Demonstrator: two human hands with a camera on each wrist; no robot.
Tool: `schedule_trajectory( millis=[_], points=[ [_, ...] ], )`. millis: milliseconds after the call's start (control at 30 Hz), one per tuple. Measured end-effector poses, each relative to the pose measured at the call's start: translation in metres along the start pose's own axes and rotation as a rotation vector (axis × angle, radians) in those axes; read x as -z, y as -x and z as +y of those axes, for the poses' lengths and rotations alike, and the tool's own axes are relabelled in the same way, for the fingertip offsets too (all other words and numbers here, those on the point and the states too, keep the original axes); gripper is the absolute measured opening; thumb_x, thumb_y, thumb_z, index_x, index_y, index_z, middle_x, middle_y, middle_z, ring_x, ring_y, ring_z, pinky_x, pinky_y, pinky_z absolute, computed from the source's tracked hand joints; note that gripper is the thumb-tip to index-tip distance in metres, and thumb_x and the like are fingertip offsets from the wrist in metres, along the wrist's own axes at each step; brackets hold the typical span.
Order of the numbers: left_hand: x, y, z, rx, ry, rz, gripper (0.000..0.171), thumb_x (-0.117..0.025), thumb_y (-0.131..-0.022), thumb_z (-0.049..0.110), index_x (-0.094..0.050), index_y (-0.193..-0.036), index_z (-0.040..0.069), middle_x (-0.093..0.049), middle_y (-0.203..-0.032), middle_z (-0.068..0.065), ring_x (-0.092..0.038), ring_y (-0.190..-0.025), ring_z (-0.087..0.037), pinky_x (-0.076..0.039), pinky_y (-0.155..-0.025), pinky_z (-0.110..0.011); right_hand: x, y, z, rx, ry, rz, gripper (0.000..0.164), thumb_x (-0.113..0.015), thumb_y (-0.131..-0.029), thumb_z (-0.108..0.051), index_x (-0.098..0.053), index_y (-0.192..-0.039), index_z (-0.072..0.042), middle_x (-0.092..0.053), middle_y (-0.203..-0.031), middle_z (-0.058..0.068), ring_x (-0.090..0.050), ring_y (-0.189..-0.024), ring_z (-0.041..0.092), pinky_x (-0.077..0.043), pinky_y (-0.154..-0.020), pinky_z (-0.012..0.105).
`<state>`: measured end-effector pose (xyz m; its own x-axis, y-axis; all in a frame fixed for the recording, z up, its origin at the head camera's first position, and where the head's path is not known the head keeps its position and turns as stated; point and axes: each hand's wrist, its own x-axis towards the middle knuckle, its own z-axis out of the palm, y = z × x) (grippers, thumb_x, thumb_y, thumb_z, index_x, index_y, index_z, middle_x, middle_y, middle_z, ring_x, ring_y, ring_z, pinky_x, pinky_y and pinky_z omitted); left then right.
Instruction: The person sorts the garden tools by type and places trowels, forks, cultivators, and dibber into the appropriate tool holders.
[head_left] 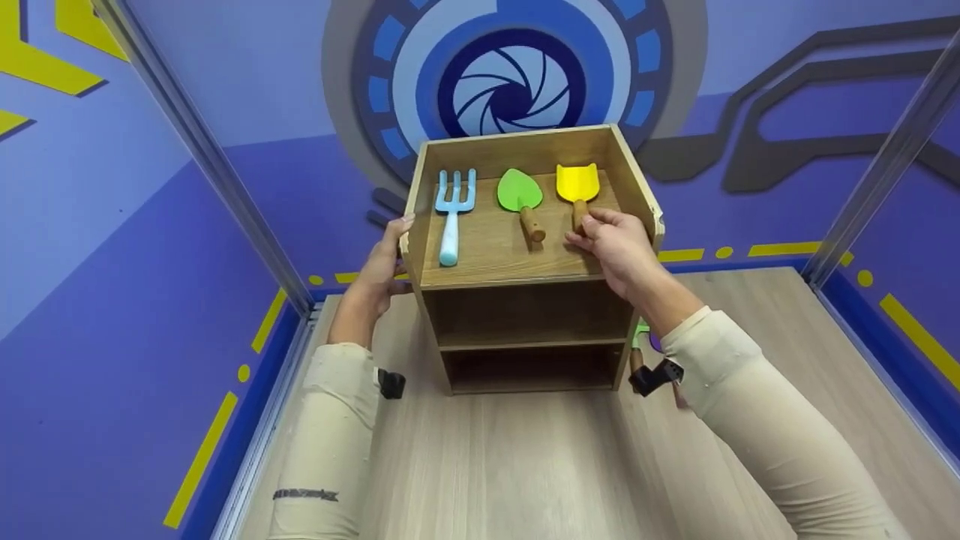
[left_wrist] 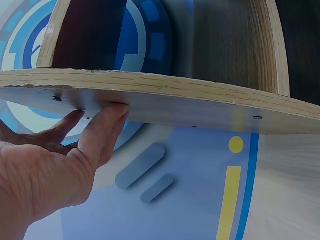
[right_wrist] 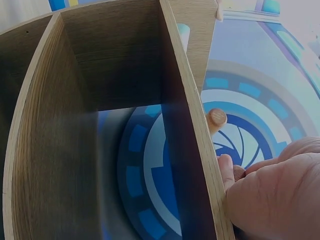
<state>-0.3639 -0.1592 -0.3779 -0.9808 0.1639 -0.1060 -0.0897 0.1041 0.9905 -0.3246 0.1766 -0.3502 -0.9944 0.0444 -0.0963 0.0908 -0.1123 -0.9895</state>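
A small wooden shelf unit stands in front of me, its top tray holding three toy garden tools. At the left lies a light-blue fork, in the middle a green leaf-shaped trowel with a wooden handle. At the right is a yellow shovel; my right hand pinches its wooden handle. My left hand rests against the unit's left side, and the left wrist view shows its straight fingers touching the side panel. In the right wrist view, the front edge hides the shovel's blade.
Two open compartments lie below the tray. On the wood-look surface, right of the unit, are more tools, one with a green part, partly hidden by my right arm. Blue printed walls and metal posts surround the area.
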Motion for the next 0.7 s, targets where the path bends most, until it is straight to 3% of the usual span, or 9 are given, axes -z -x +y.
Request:
schedule_trajectory(
  millis=[200, 500, 700],
  points=[
    [-0.0009, -0.0001, -0.0008, -0.002, -0.005, 0.008, 0.078, -0.045, -0.097, 0.069, -0.044, -0.161, 0.024, -0.050, -0.152, -0.014, -0.057, -0.131, -0.031, -0.053, -0.097, -0.045, 0.0007, -0.0022, 0.0004, -0.001, -0.002, 0.004, 0.054, -0.033, -0.116, -0.010, -0.022, -0.165, 0.008, -0.029, -0.172, 0.024, -0.061, -0.121, 0.018, -0.046, -0.121, 0.034],
    [-0.0009, 0.0009, 0.0000, 0.008, -0.002, 0.011, 0.081, -0.045, -0.095, 0.069, -0.048, -0.157, 0.017, -0.051, -0.150, -0.014, -0.058, -0.130, -0.031, -0.053, -0.098, -0.045, 0.0000, -0.0053, 0.0004, 0.016, -0.007, 0.018, 0.051, -0.034, -0.115, -0.008, -0.029, -0.163, 0.010, -0.034, -0.167, 0.025, -0.060, -0.110, 0.015, -0.049, -0.118, 0.034],
    [-0.0010, 0.0010, -0.0003, 0.000, -0.007, 0.010, 0.080, -0.045, -0.095, 0.069, -0.047, -0.159, 0.019, -0.048, -0.154, -0.015, -0.056, -0.132, -0.033, -0.052, -0.099, -0.047, -0.0007, -0.0051, 0.0007, 0.015, -0.006, 0.030, 0.051, -0.035, -0.115, -0.008, -0.029, -0.163, 0.010, -0.035, -0.165, 0.025, -0.061, -0.108, 0.014, -0.049, -0.118, 0.035]
  ],
)
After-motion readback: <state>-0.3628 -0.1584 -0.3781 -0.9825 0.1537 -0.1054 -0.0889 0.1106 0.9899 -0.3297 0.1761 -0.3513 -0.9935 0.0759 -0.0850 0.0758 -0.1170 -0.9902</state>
